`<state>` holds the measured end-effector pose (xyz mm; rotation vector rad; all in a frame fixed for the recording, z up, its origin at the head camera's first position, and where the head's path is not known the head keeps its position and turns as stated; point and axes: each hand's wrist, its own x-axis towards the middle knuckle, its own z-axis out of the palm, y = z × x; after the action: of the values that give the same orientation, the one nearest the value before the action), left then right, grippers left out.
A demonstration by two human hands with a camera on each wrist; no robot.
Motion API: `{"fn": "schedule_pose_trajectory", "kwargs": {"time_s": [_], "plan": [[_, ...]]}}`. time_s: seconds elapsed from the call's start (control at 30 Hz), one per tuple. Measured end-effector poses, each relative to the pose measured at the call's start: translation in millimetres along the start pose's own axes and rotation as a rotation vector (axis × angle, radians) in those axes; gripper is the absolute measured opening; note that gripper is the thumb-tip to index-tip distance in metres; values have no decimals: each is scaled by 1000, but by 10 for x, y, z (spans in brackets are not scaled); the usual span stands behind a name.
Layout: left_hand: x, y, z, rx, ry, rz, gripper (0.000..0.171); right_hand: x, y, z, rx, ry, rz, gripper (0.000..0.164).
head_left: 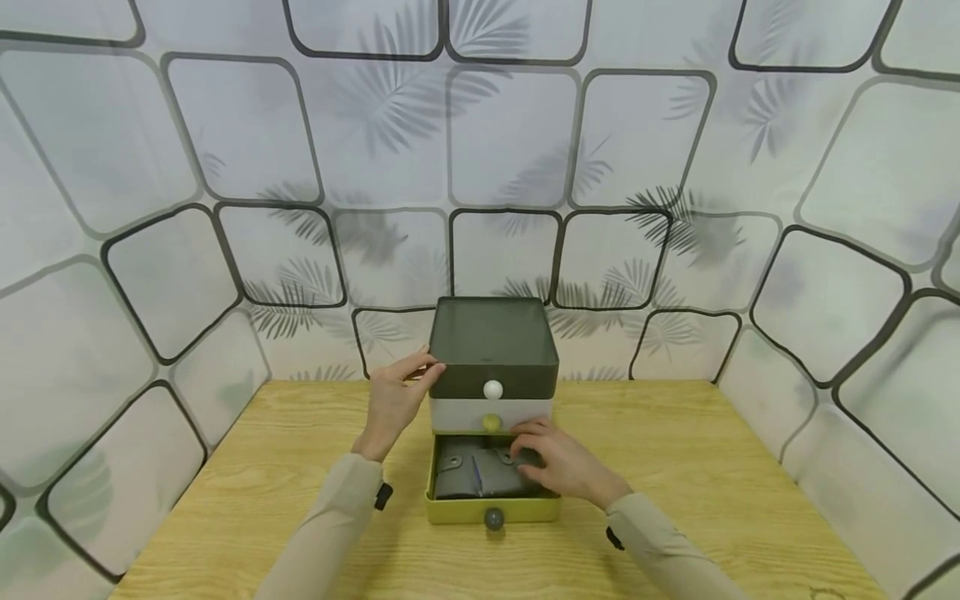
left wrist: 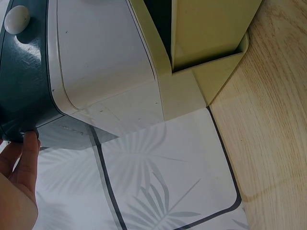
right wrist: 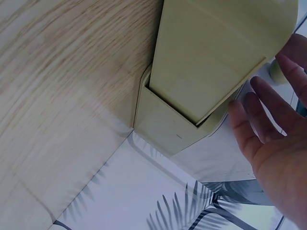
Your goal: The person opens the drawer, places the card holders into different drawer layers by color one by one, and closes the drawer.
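Note:
A small stacked drawer box [head_left: 493,329] stands on the table, dark green on top, white in the middle and yellow-green below. Its bottom drawer [head_left: 453,512] is pulled out and holds two grey snap-fastened pouches, the left pouch [head_left: 454,482] beside the right pouch [head_left: 498,479]. My left hand [head_left: 392,404] rests its fingertips on the front left corner of the dark green tier [left wrist: 21,91]. Over the right side of the pulled-out drawer hovers my right hand [head_left: 566,462], fingers loosely bent near the right pouch. Whether its fingertips touch the pouch, I cannot tell.
Round knobs mark the drawers: a white knob [head_left: 492,389], a yellow-green knob [head_left: 491,422] and a dark grey knob [head_left: 493,519]. The wood-grain table [head_left: 300,492] is bordered by patterned walls [head_left: 510,150] behind and at both sides.

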<state>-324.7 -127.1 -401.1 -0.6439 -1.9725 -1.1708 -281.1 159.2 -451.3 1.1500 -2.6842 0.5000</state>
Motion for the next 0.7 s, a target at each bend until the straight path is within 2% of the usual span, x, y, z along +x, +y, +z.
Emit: {"fn": "schedule_pose_trajectory", "kwargs": {"time_s": [0.37,0.57,0.7], "plan": [[5,-17,5,-19,-5,-30,7,-59,-104,-12,15,42,-20,12],[1,-21,6,-15,-8,-27,7,-97,-206,-9,108,-41,-3,13],[3,-22,6,-17,-5,-25,7,-117,-259,29,105,-42,4,12]]}}
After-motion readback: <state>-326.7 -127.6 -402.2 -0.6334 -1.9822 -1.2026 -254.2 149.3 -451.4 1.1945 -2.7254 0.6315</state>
